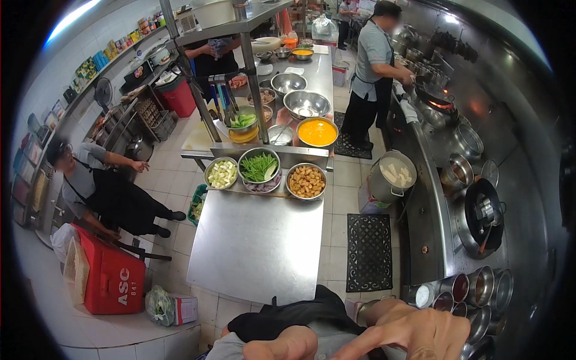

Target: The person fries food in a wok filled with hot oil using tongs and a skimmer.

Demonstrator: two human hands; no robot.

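Note:
My right hand [426,330] is large in the lower right, close to the camera. One finger stretches toward the bottom centre, and I see nothing held. Bare skin at the bottom centre seems to be part of my left hand [282,345] or forearm; its fingers are cut off or hidden. Both are nearest to my dark apron and the front edge of the steel table [255,240]. At its far edge stand bowls of pale cut vegetable [222,173], green beans [258,167] and browned chunks [306,181]. Sliced purple onion [261,187] shows below the beans.
One person [108,186] stands left near a red box [114,276]. Another person [375,66] works at a flaming wok [437,99]. Shelf posts [255,84] rise behind the bowls. A large pot [393,174] and floor mat [369,252] lie right.

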